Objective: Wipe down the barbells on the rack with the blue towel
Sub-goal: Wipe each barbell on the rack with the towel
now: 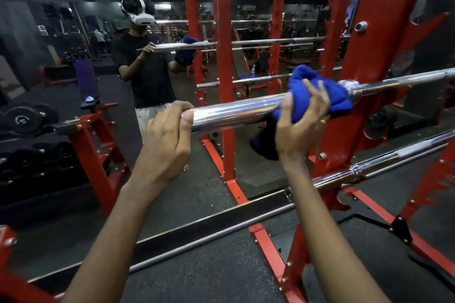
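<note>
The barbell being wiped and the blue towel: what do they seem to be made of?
The barbell looks like polished, chrome-like metal: it shows bright, streaked reflections. The blue towel seems soft, fuzzy fabric, perhaps fleece or terry; it bunches in folds under the right hand.

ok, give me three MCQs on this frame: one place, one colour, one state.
1. Where is the towel on the bar?
A. at the free end
B. by the collar
C. off the bar

2. What colour is the rack?
A. yellow
B. green
C. red

3. What is the left hand doing?
A. hanging free
B. holding the towel
C. gripping the bar's end

Key:
1 B: the right hand holds it round the bar next to the collar.
2 C: the uprights are red.
3 C: its fingers curl over the bar's end.
</note>
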`<state>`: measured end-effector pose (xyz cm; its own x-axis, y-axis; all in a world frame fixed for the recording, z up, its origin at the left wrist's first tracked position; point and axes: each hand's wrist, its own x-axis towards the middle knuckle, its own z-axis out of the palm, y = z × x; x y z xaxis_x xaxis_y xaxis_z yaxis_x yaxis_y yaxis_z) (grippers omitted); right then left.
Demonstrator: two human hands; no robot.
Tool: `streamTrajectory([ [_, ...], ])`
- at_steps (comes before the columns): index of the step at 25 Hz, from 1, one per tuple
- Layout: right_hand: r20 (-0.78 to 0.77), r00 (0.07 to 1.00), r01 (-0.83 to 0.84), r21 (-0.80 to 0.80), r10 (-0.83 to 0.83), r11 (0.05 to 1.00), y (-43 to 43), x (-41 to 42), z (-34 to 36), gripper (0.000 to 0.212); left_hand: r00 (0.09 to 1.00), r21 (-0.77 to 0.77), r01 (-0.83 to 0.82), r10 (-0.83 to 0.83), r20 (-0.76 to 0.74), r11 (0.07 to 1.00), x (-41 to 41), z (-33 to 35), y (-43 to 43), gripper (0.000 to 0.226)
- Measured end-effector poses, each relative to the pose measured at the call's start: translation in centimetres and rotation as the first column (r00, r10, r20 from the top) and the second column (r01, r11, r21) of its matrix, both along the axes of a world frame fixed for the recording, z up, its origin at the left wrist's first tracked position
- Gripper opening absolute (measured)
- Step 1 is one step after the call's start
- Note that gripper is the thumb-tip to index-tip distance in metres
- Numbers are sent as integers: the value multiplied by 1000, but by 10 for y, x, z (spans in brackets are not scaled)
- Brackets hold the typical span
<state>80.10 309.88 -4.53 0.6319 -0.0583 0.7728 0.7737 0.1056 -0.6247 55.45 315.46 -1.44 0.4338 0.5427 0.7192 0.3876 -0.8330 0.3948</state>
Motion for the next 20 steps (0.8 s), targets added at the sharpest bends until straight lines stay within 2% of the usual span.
streamTrajectory([
  [2, 178, 983, -21, -153, 49, 988, -1, -38, -13, 46, 990, -228, -125, 107, -89, 966, 3, 24, -1, 48],
  [4, 353, 930, -5, -268, 103, 963, -9, -36, -17, 48, 974, -507, -209, 130, -187, 836, 5, 44, 4, 60],
  [5, 398, 913, 32, -283, 87, 959, -11, -22, -14, 49, 972, -567, -209, 105, -212, 796, 6, 46, 11, 65],
  [6, 393, 918, 73, -276, 43, 958, -14, -5, -11, 50, 972, -569, -199, 88, -216, 798, 5, 45, 15, 68],
  [7, 347, 938, 102, -250, -9, 963, -16, 12, -8, 52, 980, -513, -165, 84, -178, 842, 3, 39, 17, 68],
  [9, 230, 972, 91, -187, -46, 978, -21, 36, -4, 58, 999, -307, -8, 17, 27, 952, -3, 19, 14, 50],
  [11, 162, 986, 49, -129, -27, 990, -19, 31, -2, 61, 980, -134, 144, -123, 155, 980, -9, 0, 11, 40],
  [14, 109, 993, -40, -102, 51, 994, -6, -20, -9, 55, 963, -181, 209, -171, 208, 961, -9, -18, 11, 45],
  [16, 210, 969, -103, -116, 126, 988, 5, -66, -25, 48, 954, -220, 214, -155, 258, 952, -6, -19, 9, 47],
  [17, 313, 936, -124, -141, 163, 982, 9, -84, -35, 45, 950, -230, 215, -148, 276, 949, -4, -18, 8, 48],
  [18, 428, 881, -141, -172, 203, 975, 11, -95, -44, 45, 946, -238, 219, -146, 289, 946, -3, -17, 7, 48],
  [20, 606, 749, -137, -253, 267, 958, 11, -89, -58, 59, 944, -248, 219, -140, 298, 944, -3, -16, 7, 49],
])
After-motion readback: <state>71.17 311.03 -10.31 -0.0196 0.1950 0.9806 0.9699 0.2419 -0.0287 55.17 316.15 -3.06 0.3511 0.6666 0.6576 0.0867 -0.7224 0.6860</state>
